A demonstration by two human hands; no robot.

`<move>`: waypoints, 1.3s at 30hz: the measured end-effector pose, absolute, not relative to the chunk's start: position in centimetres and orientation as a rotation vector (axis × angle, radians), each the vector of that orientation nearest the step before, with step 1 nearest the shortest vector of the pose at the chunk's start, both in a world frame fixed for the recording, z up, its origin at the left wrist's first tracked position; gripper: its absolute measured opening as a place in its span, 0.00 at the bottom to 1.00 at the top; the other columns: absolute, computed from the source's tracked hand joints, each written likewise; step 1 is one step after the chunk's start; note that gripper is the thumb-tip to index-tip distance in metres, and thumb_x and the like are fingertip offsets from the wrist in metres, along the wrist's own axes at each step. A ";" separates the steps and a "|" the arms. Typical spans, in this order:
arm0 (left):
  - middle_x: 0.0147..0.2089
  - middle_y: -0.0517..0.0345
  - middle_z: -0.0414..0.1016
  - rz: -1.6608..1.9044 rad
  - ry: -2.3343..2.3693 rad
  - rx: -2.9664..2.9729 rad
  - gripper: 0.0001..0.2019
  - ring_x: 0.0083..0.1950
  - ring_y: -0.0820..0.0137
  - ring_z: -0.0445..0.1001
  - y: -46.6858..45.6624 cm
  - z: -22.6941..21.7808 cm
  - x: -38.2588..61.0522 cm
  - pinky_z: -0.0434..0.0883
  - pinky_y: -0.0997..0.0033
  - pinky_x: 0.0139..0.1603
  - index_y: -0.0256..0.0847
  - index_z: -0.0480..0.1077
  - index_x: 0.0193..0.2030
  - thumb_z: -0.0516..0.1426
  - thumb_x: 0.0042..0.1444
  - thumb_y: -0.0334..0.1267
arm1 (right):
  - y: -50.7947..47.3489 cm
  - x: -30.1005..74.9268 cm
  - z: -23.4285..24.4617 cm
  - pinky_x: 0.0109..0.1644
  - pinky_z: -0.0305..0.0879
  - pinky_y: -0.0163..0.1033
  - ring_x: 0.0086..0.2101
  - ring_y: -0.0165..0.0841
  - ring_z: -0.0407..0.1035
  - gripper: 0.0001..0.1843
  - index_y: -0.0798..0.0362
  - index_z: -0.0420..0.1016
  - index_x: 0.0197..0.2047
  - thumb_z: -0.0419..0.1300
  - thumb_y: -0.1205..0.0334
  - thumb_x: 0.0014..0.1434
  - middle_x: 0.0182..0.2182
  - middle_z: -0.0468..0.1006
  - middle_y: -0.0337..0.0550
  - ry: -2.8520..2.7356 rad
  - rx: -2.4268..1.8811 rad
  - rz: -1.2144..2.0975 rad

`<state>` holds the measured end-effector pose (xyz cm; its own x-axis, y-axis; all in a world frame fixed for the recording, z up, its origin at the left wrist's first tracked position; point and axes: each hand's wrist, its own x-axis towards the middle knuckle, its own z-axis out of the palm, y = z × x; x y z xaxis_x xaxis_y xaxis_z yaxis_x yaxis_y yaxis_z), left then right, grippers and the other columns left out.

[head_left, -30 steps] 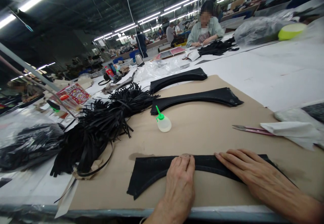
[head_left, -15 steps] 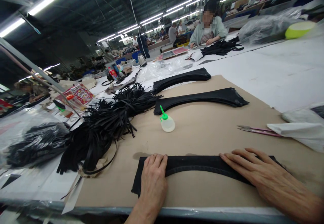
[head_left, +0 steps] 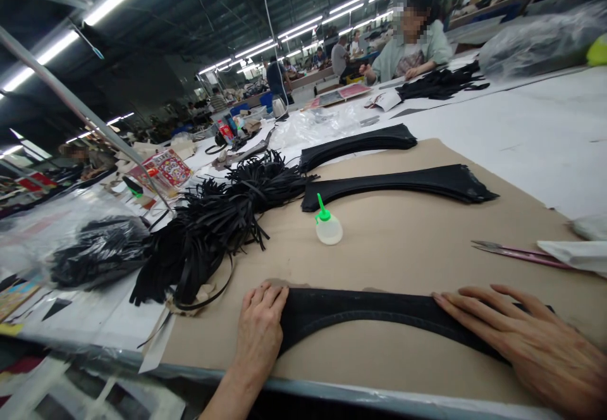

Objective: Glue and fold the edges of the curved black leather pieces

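A long curved black piece (head_left: pixel 370 312) lies on the brown board (head_left: pixel 403 243) near the table's front edge. My left hand (head_left: pixel 258 325) lies flat on its left end, fingers together and stretched out. My right hand (head_left: pixel 526 338) rests flat on its right end with fingers spread. Both hands press on the piece and hold nothing. A small glue bottle with a green nozzle (head_left: pixel 328 224) stands just beyond the piece.
Two more curved black pieces (head_left: pixel 403 183) (head_left: pixel 360 145) lie farther back. A heap of black strips (head_left: pixel 213 224) sits at left, a bagged black bundle (head_left: pixel 95 249) beyond it. Scissors (head_left: pixel 516 252) and white paper (head_left: pixel 578 252) lie at right. A seated person (head_left: pixel 410 47) works across the table.
My left hand slid leftward along the black piece, from its middle to its left end. My right hand stayed on the right end. The view shifted left.
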<state>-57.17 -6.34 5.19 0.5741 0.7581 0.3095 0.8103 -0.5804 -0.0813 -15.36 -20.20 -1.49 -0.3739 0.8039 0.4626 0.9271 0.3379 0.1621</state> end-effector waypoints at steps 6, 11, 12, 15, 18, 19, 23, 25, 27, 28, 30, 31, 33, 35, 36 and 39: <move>0.51 0.52 0.77 -0.424 -1.284 -2.638 0.23 0.55 0.58 0.69 -6.3 4.1 -58.2 0.64 0.55 0.55 0.40 0.71 0.55 0.47 0.56 0.21 | -20.6 -14.8 -2.7 0.48 0.65 0.59 0.51 0.50 0.67 0.44 0.37 0.47 0.71 0.48 0.70 0.52 0.58 0.69 0.34 -2.395 -1.697 -0.502; 0.51 0.54 0.77 -0.652 -1.480 -2.766 0.25 0.54 0.57 0.70 -6.2 4.1 -58.3 0.66 0.50 0.55 0.45 0.72 0.55 0.47 0.56 0.21 | -20.1 -15.0 -2.5 0.47 0.66 0.59 0.49 0.50 0.69 0.47 0.40 0.46 0.71 0.49 0.71 0.48 0.57 0.71 0.35 -2.381 -1.605 -0.544; 0.49 0.55 0.78 -0.709 -1.518 -2.780 0.25 0.53 0.59 0.71 -6.0 4.3 -58.5 0.67 0.52 0.54 0.47 0.73 0.53 0.47 0.56 0.21 | -20.0 -15.0 -2.4 0.46 0.66 0.58 0.49 0.50 0.69 0.47 0.40 0.46 0.71 0.49 0.71 0.48 0.56 0.72 0.35 -2.377 -1.577 -0.559; 0.43 0.56 0.79 -0.861 -1.610 -2.718 0.21 0.48 0.65 0.74 -5.1 4.8 -59.3 0.72 0.60 0.51 0.44 0.75 0.48 0.46 0.59 0.23 | -19.9 -15.1 -2.0 0.46 0.65 0.58 0.48 0.48 0.70 0.46 0.42 0.46 0.71 0.48 0.72 0.49 0.55 0.73 0.37 -2.367 -1.525 -0.591; 0.45 0.51 0.77 -1.003 -1.686 -2.599 0.19 0.48 0.66 0.75 -4.7 5.1 -59.4 0.74 0.61 0.51 0.39 0.75 0.46 0.44 0.60 0.24 | -19.9 -15.7 -0.9 0.48 0.63 0.56 0.47 0.46 0.70 0.41 0.42 0.51 0.70 0.48 0.71 0.53 0.54 0.74 0.40 -2.360 -1.522 -0.617; 0.47 0.50 0.76 -1.031 -1.688 -2.579 0.19 0.50 0.65 0.74 -4.8 5.1 -59.1 0.73 0.59 0.53 0.38 0.75 0.46 0.45 0.61 0.25 | -19.9 -16.0 -0.4 0.49 0.62 0.56 0.45 0.46 0.70 0.40 0.42 0.52 0.70 0.47 0.71 0.55 0.52 0.75 0.41 -2.355 -1.523 -0.628; 0.52 0.52 0.74 -1.040 -1.569 -2.656 0.18 0.55 0.64 0.71 -6.4 5.1 -55.7 0.71 0.57 0.57 0.43 0.73 0.51 0.47 0.63 0.27 | -20.1 -17.1 1.5 0.50 0.61 0.56 0.42 0.43 0.71 0.38 0.43 0.55 0.69 0.43 0.74 0.56 0.47 0.77 0.42 -2.336 -1.525 -0.669; 0.54 0.53 0.74 -0.962 -1.432 -2.753 0.18 0.56 0.63 0.70 -7.5 5.2 -53.2 0.71 0.55 0.58 0.44 0.71 0.54 0.47 0.63 0.26 | -20.1 -17.6 2.2 0.51 0.62 0.55 0.44 0.42 0.71 0.38 0.44 0.57 0.67 0.42 0.77 0.56 0.46 0.77 0.42 -2.327 -1.527 -0.686; 0.56 0.52 0.73 -0.846 -1.282 -2.847 0.18 0.57 0.61 0.70 -8.4 5.5 -50.7 0.70 0.54 0.59 0.42 0.69 0.56 0.48 0.62 0.26 | -20.2 -18.2 2.9 0.51 0.63 0.53 0.45 0.41 0.71 0.37 0.46 0.61 0.65 0.42 0.78 0.55 0.48 0.76 0.43 -2.310 -1.519 -0.712; 0.56 0.51 0.73 -0.795 -1.227 -2.880 0.18 0.57 0.61 0.70 -8.8 5.6 -49.6 0.70 0.54 0.59 0.41 0.68 0.57 0.49 0.62 0.26 | -20.2 -18.6 3.3 0.50 0.64 0.52 0.45 0.40 0.70 0.35 0.47 0.62 0.64 0.43 0.78 0.55 0.49 0.76 0.43 -2.298 -1.517 -0.726; 0.56 0.51 0.73 -0.734 -1.173 -2.915 0.18 0.56 0.61 0.70 -9.4 5.7 -47.8 0.71 0.55 0.59 0.40 0.68 0.57 0.50 0.62 0.26 | -20.1 -19.8 4.2 0.49 0.66 0.49 0.45 0.39 0.70 0.34 0.50 0.65 0.61 0.43 0.79 0.54 0.50 0.75 0.45 -2.289 -1.534 -0.702; 0.55 0.51 0.73 -0.716 -1.160 -2.923 0.18 0.55 0.61 0.70 -9.6 5.7 -47.2 0.71 0.56 0.58 0.40 0.68 0.56 0.50 0.61 0.26 | -19.9 -20.5 4.7 0.49 0.67 0.48 0.45 0.39 0.70 0.33 0.51 0.66 0.60 0.44 0.80 0.54 0.50 0.75 0.46 -2.294 -1.554 -0.651; 0.53 0.51 0.73 -0.684 -1.138 -2.936 0.18 0.53 0.62 0.71 -10.0 5.5 -46.2 0.72 0.57 0.56 0.40 0.69 0.56 0.50 0.61 0.26 | -19.3 -22.3 5.5 0.49 0.68 0.45 0.45 0.37 0.70 0.33 0.53 0.67 0.60 0.45 0.80 0.52 0.49 0.75 0.47 -2.305 -1.584 -0.488; 0.52 0.51 0.73 -0.635 -1.105 -2.951 0.17 0.51 0.62 0.71 -10.1 5.0 -45.7 0.73 0.58 0.54 0.40 0.69 0.55 0.50 0.61 0.26 | -18.6 -24.0 5.9 0.50 0.68 0.43 0.46 0.36 0.69 0.33 0.55 0.67 0.59 0.46 0.80 0.51 0.49 0.74 0.47 -2.305 -1.578 -0.336; 0.51 0.51 0.73 -0.609 -1.085 -2.953 0.17 0.50 0.62 0.71 -10.2 4.8 -45.6 0.73 0.59 0.53 0.40 0.69 0.55 0.51 0.61 0.25 | -18.1 -24.8 5.9 0.50 0.68 0.43 0.46 0.36 0.68 0.32 0.56 0.67 0.59 0.46 0.81 0.51 0.49 0.74 0.47 -2.305 -1.566 -0.289; 0.50 0.50 0.74 -0.555 -1.012 -2.924 0.17 0.49 0.61 0.72 -10.3 4.1 -45.5 0.74 0.59 0.52 0.38 0.69 0.55 0.51 0.60 0.25 | -17.2 -26.2 5.1 0.50 0.69 0.45 0.45 0.38 0.68 0.28 0.59 0.69 0.56 0.49 0.79 0.52 0.48 0.74 0.48 -2.309 -1.551 -0.254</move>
